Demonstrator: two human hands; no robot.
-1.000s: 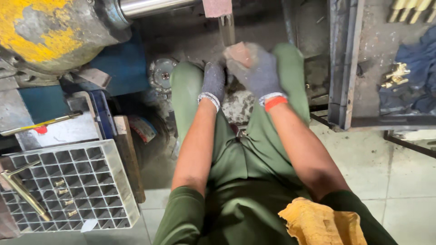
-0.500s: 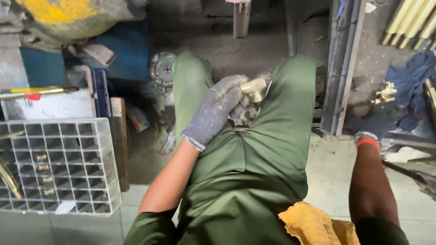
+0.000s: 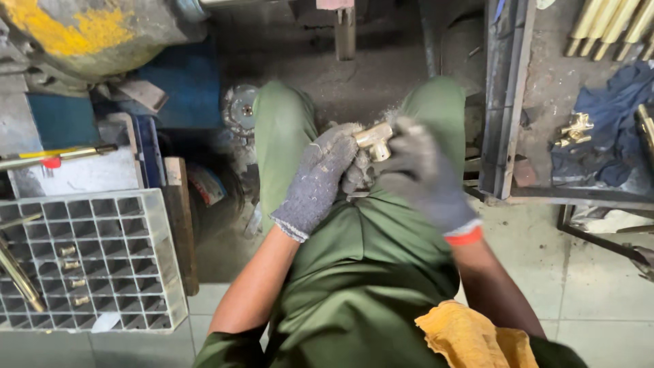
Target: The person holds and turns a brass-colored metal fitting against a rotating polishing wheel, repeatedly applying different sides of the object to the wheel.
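Both gloved hands meet over the lap in green trousers. The left hand [image 3: 320, 180] and right hand [image 3: 419, 174] each pinch the brass fitting [image 3: 375, 140] with curled fingers, one from either side

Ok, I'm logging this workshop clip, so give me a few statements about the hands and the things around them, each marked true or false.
1. Both hands wear grey knit gloves. True: the left hand and the right hand are both gloved.
2. The brass fitting lies in the grid tray. False: both hands hold it above the lap.
3. A yellow cloth lies on the person's right thigh. True.
4. The grid tray holds nothing. False: a few small brass pieces sit in its cells.
5. The blue cloth covers the person's knees. False: it lies on the bench at the right.
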